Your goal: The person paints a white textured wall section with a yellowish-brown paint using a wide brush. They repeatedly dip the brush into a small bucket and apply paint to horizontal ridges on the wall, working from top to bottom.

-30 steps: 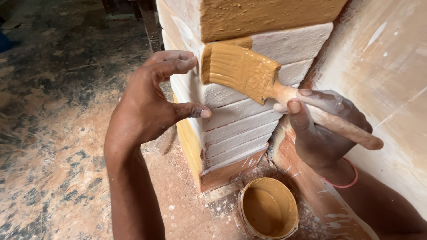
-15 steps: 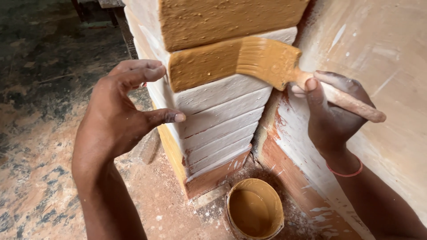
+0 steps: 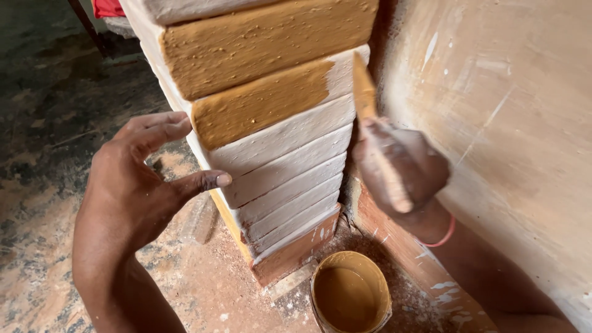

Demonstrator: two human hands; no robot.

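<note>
the fingers (image 3: pixel 394 145) of the right hand (image 3: pixel 401 166) are clenching the handle of a paintbrush (image 3: pixel 373 132), whose bristles are pointing up past the fingertips and pressing against the right end of a half-painted ledge on the stepped column (image 3: pixel 277 148). ochre paint is covering that ledge from its left corner almost to the bristles, leaving a white patch just beside them; the block above is fully ochre, and the ledges below the fingers are showing white. the left hand (image 3: pixel 139 185) is spreading open with nothing in its grasp, its fingertips resting against the column's left edge and the thumb touching a white ledge lower down. below the right wrist, a round can of ochre paint (image 3: pixel 350 293) is sitting on the dusty floor (image 3: pixel 55 154) near the column's base, and a plastered wall (image 3: pixel 505 123) is rising just beyond the right hand.
</note>
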